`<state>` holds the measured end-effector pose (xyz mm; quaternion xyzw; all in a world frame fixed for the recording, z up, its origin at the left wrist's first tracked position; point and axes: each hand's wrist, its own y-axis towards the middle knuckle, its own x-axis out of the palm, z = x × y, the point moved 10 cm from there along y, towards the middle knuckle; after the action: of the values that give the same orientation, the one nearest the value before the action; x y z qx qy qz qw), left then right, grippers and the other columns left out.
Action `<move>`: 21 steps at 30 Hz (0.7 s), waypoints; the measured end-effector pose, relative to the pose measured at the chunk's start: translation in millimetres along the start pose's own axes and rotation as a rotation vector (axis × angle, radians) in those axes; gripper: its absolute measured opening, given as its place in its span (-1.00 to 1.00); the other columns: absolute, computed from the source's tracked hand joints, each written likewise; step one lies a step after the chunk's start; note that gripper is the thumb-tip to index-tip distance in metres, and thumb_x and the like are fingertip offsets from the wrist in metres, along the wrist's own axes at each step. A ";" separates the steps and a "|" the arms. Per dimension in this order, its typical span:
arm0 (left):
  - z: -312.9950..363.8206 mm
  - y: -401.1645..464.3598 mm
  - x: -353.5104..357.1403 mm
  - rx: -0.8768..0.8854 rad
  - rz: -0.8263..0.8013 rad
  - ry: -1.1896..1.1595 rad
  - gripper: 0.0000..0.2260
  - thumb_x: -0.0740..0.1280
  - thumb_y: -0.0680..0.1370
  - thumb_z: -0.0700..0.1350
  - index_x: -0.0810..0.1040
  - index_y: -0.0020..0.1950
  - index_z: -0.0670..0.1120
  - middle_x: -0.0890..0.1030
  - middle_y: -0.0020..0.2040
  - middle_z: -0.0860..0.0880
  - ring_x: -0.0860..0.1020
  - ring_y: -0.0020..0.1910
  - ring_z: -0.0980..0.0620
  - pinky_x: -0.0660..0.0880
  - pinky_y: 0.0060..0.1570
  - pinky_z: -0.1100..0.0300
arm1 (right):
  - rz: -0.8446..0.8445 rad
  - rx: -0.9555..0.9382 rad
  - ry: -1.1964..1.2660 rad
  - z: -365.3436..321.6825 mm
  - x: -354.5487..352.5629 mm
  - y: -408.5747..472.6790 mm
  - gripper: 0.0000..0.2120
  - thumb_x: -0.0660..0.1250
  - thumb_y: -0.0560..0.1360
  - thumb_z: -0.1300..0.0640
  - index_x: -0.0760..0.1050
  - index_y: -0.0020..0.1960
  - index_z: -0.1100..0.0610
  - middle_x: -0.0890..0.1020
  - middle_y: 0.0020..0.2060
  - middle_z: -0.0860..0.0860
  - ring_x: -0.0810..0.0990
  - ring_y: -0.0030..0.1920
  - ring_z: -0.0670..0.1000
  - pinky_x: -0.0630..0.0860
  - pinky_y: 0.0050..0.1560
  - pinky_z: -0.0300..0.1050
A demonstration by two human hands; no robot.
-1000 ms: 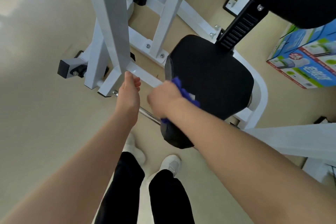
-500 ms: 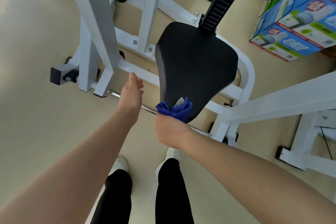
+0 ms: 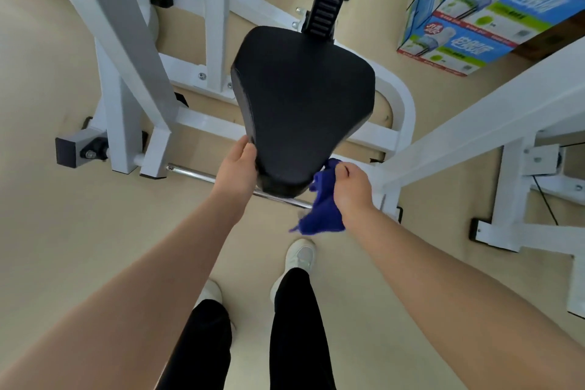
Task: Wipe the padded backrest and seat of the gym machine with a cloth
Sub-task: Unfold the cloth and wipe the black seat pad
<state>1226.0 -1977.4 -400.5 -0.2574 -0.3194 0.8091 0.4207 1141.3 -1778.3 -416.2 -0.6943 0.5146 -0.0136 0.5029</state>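
Head view: beige floor (image 3: 63, 231), right grip (image 3: 353, 190) clutching cloth (image 3: 321, 215) beside seat (image 3: 304, 98)

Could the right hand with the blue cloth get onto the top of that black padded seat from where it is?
Probably yes: the right hand grips the blue cloth beside the black padded seat, whose top lies bare.

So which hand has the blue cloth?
The right hand grips the blue cloth beside the seat's narrow front end. The left hand only touches the seat's edge.
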 end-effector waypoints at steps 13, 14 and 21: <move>6.2 14.2 17.7 0.025 0.003 0.036 -0.65 -0.01 0.59 0.03 0.36 0.33 0.12 0.49 0.21 0.09 0.45 0.13 0.08 0.31 -0.02 0.19 | 0.201 0.340 0.820 -10.8 -11.5 69.3 -0.70 0.08 0.63 0.13 0.40 0.30 0.18 0.47 0.05 0.08 0.48 -0.01 0.07 0.39 0.15 -0.04; 6.5 13.7 16.8 0.023 0.000 0.045 -0.66 -0.01 0.59 0.03 0.38 0.31 0.12 0.49 0.20 0.10 0.45 0.10 0.10 0.31 -0.06 0.24 | 0.188 0.322 0.743 -10.4 -10.5 64.1 -0.67 0.07 0.63 0.11 0.35 0.36 0.14 0.49 0.10 0.08 0.49 0.07 0.10 0.40 0.19 -0.02; 15.9 15.1 15.0 0.008 0.040 0.039 -0.70 0.00 0.60 0.01 0.44 0.21 0.00 0.50 0.14 0.04 0.42 -0.10 0.25 0.28 -0.25 0.33 | 0.113 0.338 0.660 -11.9 -11.6 63.5 -0.66 0.05 0.63 0.12 0.33 0.39 0.13 0.51 0.18 0.12 0.47 0.05 0.10 0.41 0.16 -0.01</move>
<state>1199.7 -1976.2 -403.2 -0.2780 -0.3027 0.8135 0.4116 1085.0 -1775.7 -449.8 -0.5304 0.6769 -0.2936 0.4174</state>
